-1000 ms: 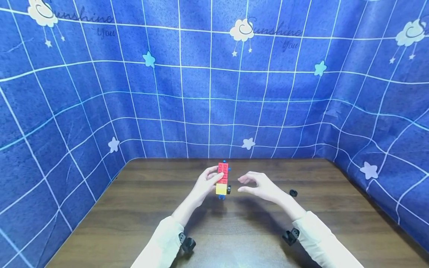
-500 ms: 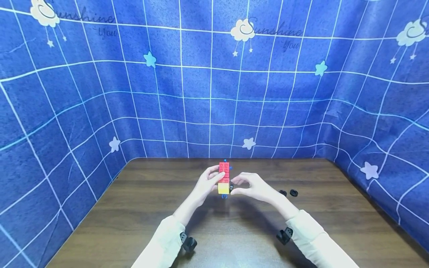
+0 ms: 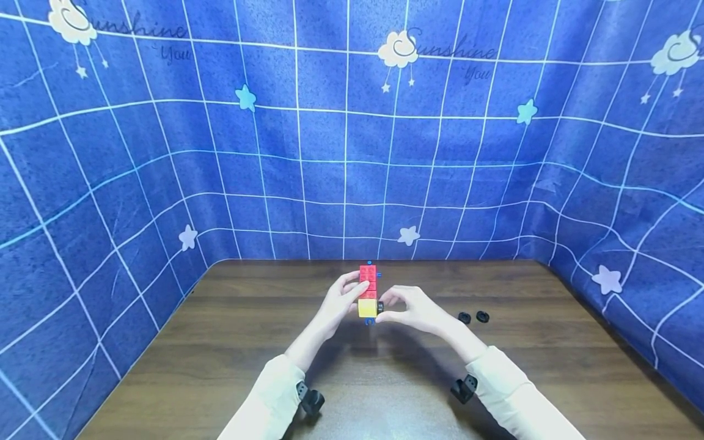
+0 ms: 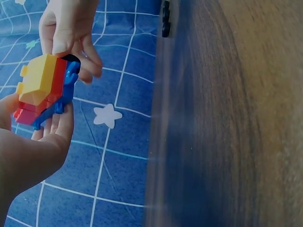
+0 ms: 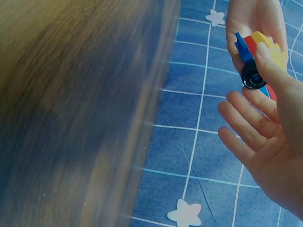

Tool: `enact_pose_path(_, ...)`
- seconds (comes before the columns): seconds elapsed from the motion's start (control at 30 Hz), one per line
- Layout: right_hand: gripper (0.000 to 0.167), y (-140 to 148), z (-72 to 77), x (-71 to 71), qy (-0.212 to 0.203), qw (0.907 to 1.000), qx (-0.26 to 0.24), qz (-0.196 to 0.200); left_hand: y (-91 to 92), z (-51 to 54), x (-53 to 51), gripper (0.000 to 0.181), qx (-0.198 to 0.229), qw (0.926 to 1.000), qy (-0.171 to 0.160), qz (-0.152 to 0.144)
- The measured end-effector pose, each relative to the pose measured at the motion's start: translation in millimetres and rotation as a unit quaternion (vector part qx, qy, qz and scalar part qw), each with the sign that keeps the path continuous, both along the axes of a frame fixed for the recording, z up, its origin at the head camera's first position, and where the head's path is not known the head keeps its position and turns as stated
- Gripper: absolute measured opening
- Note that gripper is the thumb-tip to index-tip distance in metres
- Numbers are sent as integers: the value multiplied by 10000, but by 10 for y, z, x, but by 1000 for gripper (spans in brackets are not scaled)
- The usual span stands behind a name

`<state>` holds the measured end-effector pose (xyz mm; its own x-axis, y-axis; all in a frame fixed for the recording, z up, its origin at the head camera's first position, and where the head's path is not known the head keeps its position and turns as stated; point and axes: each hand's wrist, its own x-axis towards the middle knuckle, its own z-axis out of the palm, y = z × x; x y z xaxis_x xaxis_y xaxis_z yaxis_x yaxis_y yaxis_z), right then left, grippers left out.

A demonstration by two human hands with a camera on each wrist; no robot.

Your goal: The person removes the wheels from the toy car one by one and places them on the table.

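A toy brick vehicle [image 3: 368, 294] is held above the table by my left hand [image 3: 332, 305], thumb on top and fingers underneath. It has red bricks, a yellow sloped brick [image 4: 38, 78] at the near end and a blue base [image 4: 66, 90] with side pegs. On its right side, by the yellow brick, sits a black wheel [image 5: 253, 77]. My right hand [image 3: 414, 308] pinches this wheel between thumb and forefinger, while its other fingers stay loosely spread in the right wrist view. The vehicle's left side is mostly hidden by the left hand.
Two loose black wheels, a left one [image 3: 464, 318] and a right one [image 3: 482, 316], lie on the brown wooden table [image 3: 220, 366], right of my right forearm. A blue patterned curtain [image 3: 319, 183] surrounds the table's back and sides.
My right hand has moved left from a gap beside the vehicle to the wheel and closed on it. Both loose wheels now show as the right forearm shifted. The left hand barely moves.
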<state>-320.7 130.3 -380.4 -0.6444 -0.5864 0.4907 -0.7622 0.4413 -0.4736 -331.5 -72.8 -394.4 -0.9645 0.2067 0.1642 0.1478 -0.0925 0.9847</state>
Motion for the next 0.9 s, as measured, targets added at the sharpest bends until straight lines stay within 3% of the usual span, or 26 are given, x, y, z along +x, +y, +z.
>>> enact_pose_path(0.27, 23, -49, 7, 25, 102, 9999, -110, -28, 45, 16, 37, 52, 169, 9997, -98, -112)
enact_pose_path(0.43, 22, -89, -1, 42, 262, 9995, -108, -133, 75, 14, 48, 57, 47, 9998, -100, -146)
enact_pose_path(0.9, 22, -194, -79, 19, 705, 9973, -185, 109, 114, 32, 55, 55, -351, 9985, 146, 384)
